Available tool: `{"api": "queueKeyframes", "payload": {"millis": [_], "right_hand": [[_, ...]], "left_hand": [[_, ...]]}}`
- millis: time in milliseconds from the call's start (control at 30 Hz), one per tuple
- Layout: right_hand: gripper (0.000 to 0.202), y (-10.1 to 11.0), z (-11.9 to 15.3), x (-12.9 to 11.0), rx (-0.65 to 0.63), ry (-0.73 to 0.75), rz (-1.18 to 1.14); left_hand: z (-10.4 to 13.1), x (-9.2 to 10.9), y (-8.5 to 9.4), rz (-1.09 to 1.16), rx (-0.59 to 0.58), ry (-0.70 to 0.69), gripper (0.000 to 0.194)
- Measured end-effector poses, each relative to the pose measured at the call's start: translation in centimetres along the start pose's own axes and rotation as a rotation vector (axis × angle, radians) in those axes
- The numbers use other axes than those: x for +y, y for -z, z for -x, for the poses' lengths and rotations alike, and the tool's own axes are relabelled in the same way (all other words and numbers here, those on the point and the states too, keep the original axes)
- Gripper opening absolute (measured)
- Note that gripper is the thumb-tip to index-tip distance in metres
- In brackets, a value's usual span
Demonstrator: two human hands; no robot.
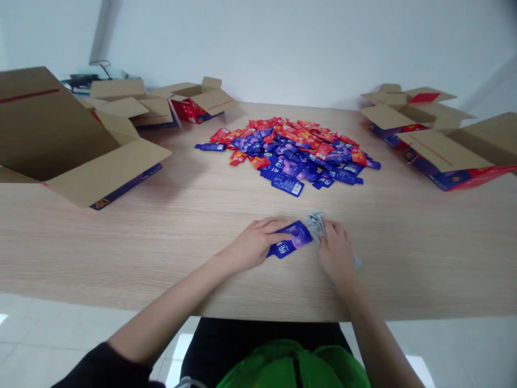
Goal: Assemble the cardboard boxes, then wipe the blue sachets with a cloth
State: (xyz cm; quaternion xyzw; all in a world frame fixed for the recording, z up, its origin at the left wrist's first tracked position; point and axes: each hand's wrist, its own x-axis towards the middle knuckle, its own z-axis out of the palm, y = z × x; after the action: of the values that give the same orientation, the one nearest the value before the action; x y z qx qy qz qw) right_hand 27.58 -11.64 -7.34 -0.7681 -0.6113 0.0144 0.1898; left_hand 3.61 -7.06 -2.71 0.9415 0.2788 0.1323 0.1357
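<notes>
My left hand (256, 243) is closed on a purple-blue packet (298, 235), which lies near the front middle of the table. Just right of that packet, my right hand (336, 249) grips a crumpled grey cloth (315, 222), part of which shows past the wrist. The cloth's bunched end is close to the packet's right corner. Beyond both hands a wide heap of red packets (323, 150) and blue packets (286, 183) covers the middle of the table.
A large open carton (117, 167) stands at the left, with more open cartons (194, 108) behind it. Several open cartons (448, 156) line the right side. The wooden table (121, 253) meets a pale wall at the back; its front edge is by my body.
</notes>
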Motion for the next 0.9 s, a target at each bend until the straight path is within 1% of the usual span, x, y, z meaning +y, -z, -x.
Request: {"api": "queueKeyframes", "payload": {"millis": [33,67,133,167,233,267,333,367,433,500,600,700,800,833,900], "right_hand": [[0.044,-0.1,0.2,0.0,0.003,-0.004,-0.018],[0.044,-0.1,0.3,0.0,0.006,-0.003,-0.039],[0.045,-0.2,0.5,0.2,0.023,0.004,-0.080],[0.045,-0.1,0.5,0.4,0.037,0.006,-0.098],[0.044,0.0,0.4,1.0,0.067,-0.001,-0.118],[0.043,0.1,0.4,1.3,0.076,-0.006,-0.122],[0.041,0.4,0.3,1.9,0.077,-0.018,-0.117],[0.041,0.5,0.3,2.0,0.070,-0.023,-0.109],[0.041,0.6,0.3,1.9,0.044,-0.025,-0.085],[0.042,0.5,0.5,1.4,0.004,-0.019,-0.045],[0.045,0.2,0.8,0.5,-0.039,-0.019,0.025],[0.045,0.0,0.8,0.0,-0.039,-0.040,0.066],[0.045,0.0,0.7,0.1,-0.037,-0.040,0.080],[0.045,0.0,0.6,0.2,-0.030,-0.038,0.075],[0.044,0.0,0.3,0.4,-0.001,-0.041,0.052]], "left_hand": [[-1.0,-0.7,0.0,0.033,-0.033,-0.096,0.054],[-1.8,-1.2,-0.1,0.046,-0.074,-0.152,0.057],[-3.0,-1.9,-1.0,0.008,-0.149,-0.192,0.058],[-3.2,-1.9,-1.5,-0.036,-0.171,-0.186,0.056],[-3.1,-1.7,-2.4,-0.154,-0.169,-0.120,0.050],[-2.9,-1.4,-2.8,-0.217,-0.146,-0.055,0.047],[-2.2,-0.8,-3.1,-0.329,-0.083,0.130,0.043],[-1.9,-0.4,-3.1,-0.372,-0.052,0.223,0.043],[-1.3,0.3,-2.9,-0.430,-0.010,0.369,0.050],[-0.8,0.6,-2.5,-0.459,0.003,0.457,0.057],[-0.1,0.2,-1.8,-0.472,-0.034,0.489,0.057],[0.9,-1.4,-0.7,-0.376,-0.141,0.420,0.058],[2.4,-2.9,0.1,-0.249,-0.252,0.367,0.061],[2.8,-3.1,0.2,-0.245,-0.255,0.375,0.061],[3.4,-2.6,-0.3,-0.301,-0.201,0.434,0.059]]}}
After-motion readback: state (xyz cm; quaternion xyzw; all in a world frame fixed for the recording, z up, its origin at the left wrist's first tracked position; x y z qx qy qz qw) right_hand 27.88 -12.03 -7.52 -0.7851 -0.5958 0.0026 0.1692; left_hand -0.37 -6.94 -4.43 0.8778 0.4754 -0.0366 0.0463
